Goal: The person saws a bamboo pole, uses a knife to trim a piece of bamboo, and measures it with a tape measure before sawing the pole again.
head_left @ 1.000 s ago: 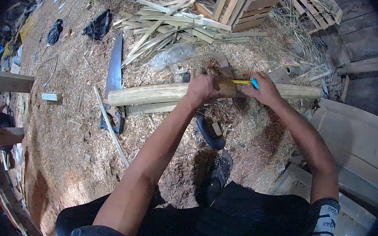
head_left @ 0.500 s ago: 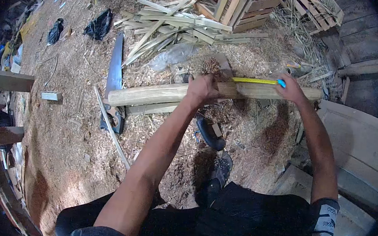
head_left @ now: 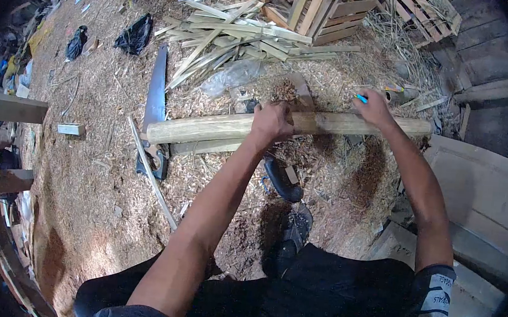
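A long, rounded wooden log (head_left: 202, 127) lies across the ground in front of me. My left hand (head_left: 272, 121) is closed over its middle, fingers curled round the far side. My right hand (head_left: 374, 110) is closed on a tape measure, of which a small blue part (head_left: 362, 98) shows between the fingers, just above the log's right half. No yellow blade is visible. Beneath the log's left part lies another length of wood (head_left: 206, 147). At its left end rests a handsaw (head_left: 156, 89), blade pointing away from me.
Behind the log are a pile of thin wooden strips (head_left: 235, 33), a clear plastic bag (head_left: 231, 78) and a slatted wooden crate (head_left: 339, 12). A thin stick (head_left: 153, 174) and a small block (head_left: 71, 128) lie to the left. Flat boards (head_left: 475, 190) are at the right. Shavings cover the ground.
The yellow blade stretched along the log is no longer visible. My right hand has moved left and slightly up with the tape measure. My left hand stays on the log.
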Motion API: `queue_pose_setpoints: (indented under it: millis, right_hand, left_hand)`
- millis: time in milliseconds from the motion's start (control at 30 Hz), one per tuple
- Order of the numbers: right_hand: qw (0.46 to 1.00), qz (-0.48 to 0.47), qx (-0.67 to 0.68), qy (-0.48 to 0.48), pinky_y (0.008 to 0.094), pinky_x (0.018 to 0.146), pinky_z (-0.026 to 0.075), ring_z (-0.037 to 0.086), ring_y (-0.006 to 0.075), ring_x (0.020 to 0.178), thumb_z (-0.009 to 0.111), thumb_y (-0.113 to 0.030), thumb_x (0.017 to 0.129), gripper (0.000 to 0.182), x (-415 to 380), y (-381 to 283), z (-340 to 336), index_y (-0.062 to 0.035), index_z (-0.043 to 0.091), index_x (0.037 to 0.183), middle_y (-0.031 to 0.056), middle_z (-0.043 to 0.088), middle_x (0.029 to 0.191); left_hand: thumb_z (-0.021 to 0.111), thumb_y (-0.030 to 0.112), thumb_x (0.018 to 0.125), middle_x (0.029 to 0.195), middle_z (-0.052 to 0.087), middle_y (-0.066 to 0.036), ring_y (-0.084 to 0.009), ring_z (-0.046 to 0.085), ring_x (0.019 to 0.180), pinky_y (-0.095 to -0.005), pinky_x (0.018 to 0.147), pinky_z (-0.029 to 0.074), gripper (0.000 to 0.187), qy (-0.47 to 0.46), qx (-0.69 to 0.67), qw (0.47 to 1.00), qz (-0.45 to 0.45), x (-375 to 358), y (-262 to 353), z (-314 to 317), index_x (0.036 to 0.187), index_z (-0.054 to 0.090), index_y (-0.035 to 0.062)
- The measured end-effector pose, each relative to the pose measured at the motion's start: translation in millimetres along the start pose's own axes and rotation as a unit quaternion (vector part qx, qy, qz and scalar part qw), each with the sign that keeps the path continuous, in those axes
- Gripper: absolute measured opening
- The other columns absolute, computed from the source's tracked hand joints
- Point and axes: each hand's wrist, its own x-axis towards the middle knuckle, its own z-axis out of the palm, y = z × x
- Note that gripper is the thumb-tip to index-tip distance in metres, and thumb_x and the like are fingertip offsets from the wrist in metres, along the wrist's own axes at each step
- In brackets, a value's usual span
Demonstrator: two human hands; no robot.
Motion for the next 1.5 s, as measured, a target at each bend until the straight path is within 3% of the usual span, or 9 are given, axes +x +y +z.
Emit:
queue_pose_setpoints:
  millis: [167, 367, 467, 500, 600, 800, 1233, 1433, 1500]
  right_hand:
    - [0.992, 0.004, -0.127, -0.025, 0.0461, 0.076, 0.051, 0.064, 0.0403, 0.085, 0.072, -0.03, 0.078, 0.038, 13.4, -9.7, 38.2, 0.0027, 0.062, 0.096, 0.0243, 0.065, 0.086]
    - [0.971, -0.128, -0.133, 0.152, 0.0478, 0.082, 0.047, 0.059, 0.0399, 0.097, 0.069, -0.028, 0.083, 0.036, 15.7, -59.2, 58.0, -0.0005, 0.058, 0.103, 0.0215, 0.06, 0.102]
    - [0.969, -0.207, -0.121, 0.062, 0.0486, 0.084, 0.045, 0.056, 0.0382, 0.102, 0.065, -0.023, 0.087, 0.027, -5.1, -101.2, 56.4, -0.001, 0.057, 0.1, 0.0205, 0.057, 0.11]
    - [0.943, -0.298, -0.099, 0.111, 0.0439, 0.077, 0.047, 0.059, 0.0344, 0.087, 0.063, -0.014, 0.086, 0.016, -12.1, -102.1, 70.7, -0.0008, 0.059, 0.094, 0.0175, 0.057, 0.09]
    - [0.964, -0.265, 0.008, -0.016, 0.0395, 0.072, 0.048, 0.06, 0.0296, 0.079, 0.063, -0.011, 0.086, 0.011, -56.8, -119.2, 93.6, -0.0012, 0.058, 0.088, 0.0142, 0.058, 0.082]
    - [0.975, -0.186, 0.122, 0.024, 0.0388, 0.062, 0.049, 0.064, 0.03, 0.068, 0.065, -0.013, 0.084, 0.013, -67.5, -151.0, 84.3, -0.0024, 0.058, 0.084, 0.016, 0.061, 0.073]
    - [0.972, -0.232, -0.019, 0.018, 0.0441, 0.071, 0.049, 0.062, 0.0362, 0.079, 0.066, -0.014, 0.08, 0.017, -21.3, -110.2, 79.1, -0.0024, 0.057, 0.09, 0.0157, 0.062, 0.085]
    - [0.99, -0.109, -0.031, -0.086, 0.0449, 0.069, 0.05, 0.063, 0.035, 0.08, 0.067, -0.021, 0.081, 0.02, -75.0, -108.3, 94.4, -0.0039, 0.056, 0.081, 0.0161, 0.061, 0.083]
    - [0.985, -0.002, 0.045, -0.167, 0.0469, 0.07, 0.05, 0.063, 0.0363, 0.08, 0.066, -0.028, 0.083, 0.027, -104.2, -125.5, 114.1, -0.0027, 0.058, 0.08, 0.0187, 0.062, 0.084]
  left_hand:
    - [0.072, 0.061, 0.068, 0.102, 0.068, -0.019, -0.0354, 0.063, 0.103, -0.0556, 0.098, 0.038, 0.066, 0.096, 0.004, 0.995, 0.037, -5.2, -1.7, 6.1, 0.107, 0.065, 0.0078]
    - [0.073, 0.061, 0.065, 0.103, 0.069, -0.019, -0.035, 0.064, 0.101, -0.0531, 0.097, 0.04, 0.069, 0.032, 0.014, 0.999, -0.009, -4.7, 6.3, -9.3, 0.108, 0.066, 0.0076]
    - [0.073, 0.059, 0.065, 0.101, 0.07, -0.018, -0.0348, 0.066, 0.098, -0.0529, 0.095, 0.042, 0.066, -0.012, -0.035, 0.999, -0.028, -1.0, 3.8, -11.3, 0.106, 0.066, 0.0072]
    - [0.073, 0.056, 0.067, 0.099, 0.07, -0.018, -0.0356, 0.066, 0.096, -0.0537, 0.092, 0.043, 0.065, -0.006, -0.033, 0.999, -0.029, 4.3, -3.0, -1.5, 0.113, 0.063, 0.011]
    - [0.074, 0.054, 0.067, 0.097, 0.07, -0.018, -0.0361, 0.066, 0.094, -0.0534, 0.091, 0.044, 0.063, -0.004, -0.024, 0.999, -0.039, 6.6, 2.6, -2.4, 0.112, 0.063, 0.0111]
    - [0.071, 0.058, 0.068, 0.1, 0.069, -0.018, -0.0343, 0.066, 0.098, -0.0512, 0.092, 0.044, 0.066, 0.021, 0.015, 0.999, -0.025, -4.9, 0.4, -3.3, 0.106, 0.064, 0.0047]
    - [0.075, 0.059, 0.064, 0.101, 0.069, -0.016, -0.0355, 0.064, 0.098, -0.0499, 0.088, 0.045, 0.069, 0.004, -0.003, 1.0, -0.005, 0.5, -0.3, -7.8, 0.113, 0.062, 0.012]
    - [0.071, 0.062, 0.067, 0.103, 0.071, -0.016, -0.0319, 0.067, 0.098, -0.0489, 0.091, 0.046, 0.072, -0.047, -0.012, 0.998, -0.04, 9.5, -2.6, -9.7, 0.121, 0.061, 0.0152]
    - [0.07, 0.058, 0.067, 0.105, 0.07, -0.017, -0.0325, 0.067, 0.1, -0.0504, 0.096, 0.043, 0.065, -0.06, -0.041, 0.997, -0.034, 13.2, -3.8, -9.5, 0.106, 0.066, 0.0062]
